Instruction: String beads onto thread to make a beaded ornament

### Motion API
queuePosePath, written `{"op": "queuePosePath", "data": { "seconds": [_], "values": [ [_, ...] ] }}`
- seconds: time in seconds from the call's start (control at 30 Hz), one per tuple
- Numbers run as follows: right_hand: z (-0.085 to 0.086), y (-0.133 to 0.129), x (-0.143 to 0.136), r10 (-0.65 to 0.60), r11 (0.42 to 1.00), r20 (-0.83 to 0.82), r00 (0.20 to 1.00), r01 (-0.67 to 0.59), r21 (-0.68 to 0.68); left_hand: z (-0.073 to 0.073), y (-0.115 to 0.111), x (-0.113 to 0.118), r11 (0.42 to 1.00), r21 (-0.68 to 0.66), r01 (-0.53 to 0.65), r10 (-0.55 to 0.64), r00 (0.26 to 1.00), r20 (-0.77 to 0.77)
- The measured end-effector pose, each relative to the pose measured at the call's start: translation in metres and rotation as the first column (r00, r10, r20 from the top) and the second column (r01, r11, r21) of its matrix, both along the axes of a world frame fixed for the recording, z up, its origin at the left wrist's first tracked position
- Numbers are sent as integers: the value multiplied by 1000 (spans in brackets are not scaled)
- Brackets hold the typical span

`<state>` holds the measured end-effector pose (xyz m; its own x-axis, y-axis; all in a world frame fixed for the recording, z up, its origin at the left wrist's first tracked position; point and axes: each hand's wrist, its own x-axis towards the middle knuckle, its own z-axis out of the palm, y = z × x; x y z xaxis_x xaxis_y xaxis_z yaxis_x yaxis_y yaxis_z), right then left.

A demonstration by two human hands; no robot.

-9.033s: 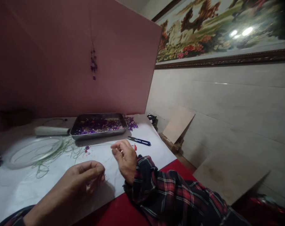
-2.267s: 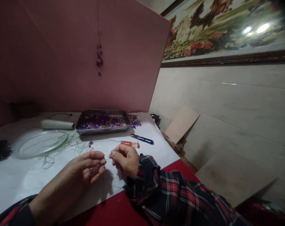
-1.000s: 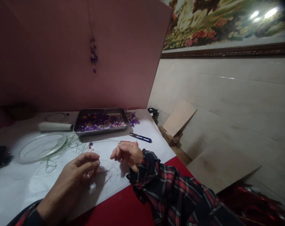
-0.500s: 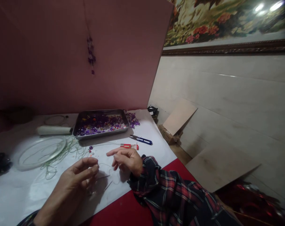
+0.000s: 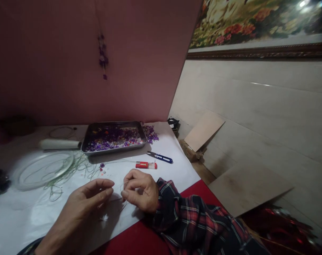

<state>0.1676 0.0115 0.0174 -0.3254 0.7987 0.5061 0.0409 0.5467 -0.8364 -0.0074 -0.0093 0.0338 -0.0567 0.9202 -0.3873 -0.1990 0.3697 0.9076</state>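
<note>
My left hand is curled above the white sheet, its thumb and forefinger drawn close; what lies between them is too small to make out. Facing it, my right hand pinches a thin pale thread, with thumb and fingers bent together. A small clear, shiny piece shows below my left hand. Just beyond the hands are a purple bead and a few small pink and white ones. A red lighter lies past my right hand, with blue thread snips behind it.
A metal tray of purple, clear and red beads stands at the back, more beads heaped beside it. Left are a clear plastic ring, tangled green cord and a white spool. A beaded strand hangs on the pink panel.
My right hand has closed from an extended forefinger into a pinch and come down slightly, with thread now at its fingers. My left hand has stayed nearly in place.
</note>
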Motion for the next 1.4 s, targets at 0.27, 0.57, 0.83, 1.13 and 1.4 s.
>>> {"op": "queuePosePath", "data": {
  "seconds": [0.27,0.57,0.83,1.13,1.4],
  "values": [
    [-5,-12,-7,-64,979,6,998,62,192,-6,1,-1,999,4,41,-41,997,-69],
    [-1,-5,-4,-88,989,-38,995,92,112,-9,2,-2,996,-3,87,-87,993,-74],
    [0,4,5,-262,944,102,960,234,232,-10,3,-7,996,-60,71,-78,988,-135],
    [15,15,6,-2,971,230,973,-53,233,-20,5,-10,918,208,339,-260,907,-331],
    [16,20,-4,269,774,17,963,-206,-598,-14,4,-10,851,428,304,-40,850,-525]
  ]
}}
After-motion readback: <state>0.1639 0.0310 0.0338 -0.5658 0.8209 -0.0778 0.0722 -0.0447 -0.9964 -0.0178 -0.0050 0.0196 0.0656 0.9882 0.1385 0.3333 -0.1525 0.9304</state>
